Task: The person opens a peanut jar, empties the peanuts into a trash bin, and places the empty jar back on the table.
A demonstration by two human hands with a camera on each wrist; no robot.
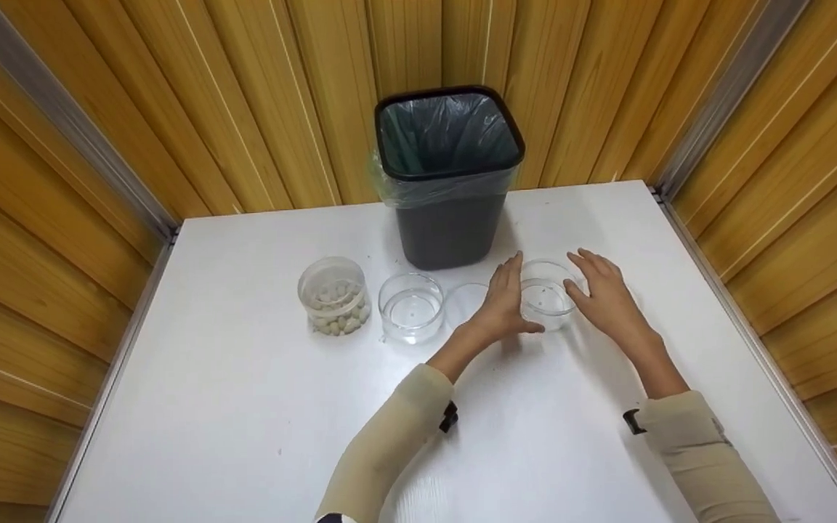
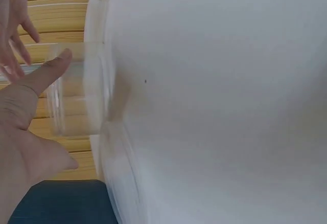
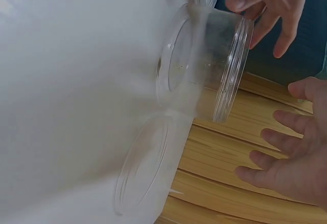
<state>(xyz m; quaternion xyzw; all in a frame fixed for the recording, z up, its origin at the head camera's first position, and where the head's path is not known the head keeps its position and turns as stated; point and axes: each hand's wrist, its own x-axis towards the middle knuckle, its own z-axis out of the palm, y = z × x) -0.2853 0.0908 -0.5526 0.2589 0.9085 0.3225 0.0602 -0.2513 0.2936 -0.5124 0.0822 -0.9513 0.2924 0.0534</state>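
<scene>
An empty-looking clear plastic jar (image 1: 548,294) without a lid on it stands upright on the white table between the two hands. On its left side is my left hand (image 1: 502,305), fingers extended and thumb spread. My right hand (image 1: 604,298) is on the other side, its fingers apart and slightly bent. In the right wrist view, a gap separates the right hand (image 3: 301,150) from the jar (image 3: 204,63). The left fingertips are close to the jar wall, and I cannot tell whether they touch. A clear round lid (image 1: 462,309) lies flat just left of this jar, partly behind the left hand.
Further left stand a second clear open jar (image 1: 411,309) and a jar of pale pebble-like pieces (image 1: 335,298). Behind them is a dark bin (image 1: 451,225) with a plastic liner. A clear disc (image 3: 145,165) lies beyond the jar in the right wrist view. Wood-patterned walls enclose the table.
</scene>
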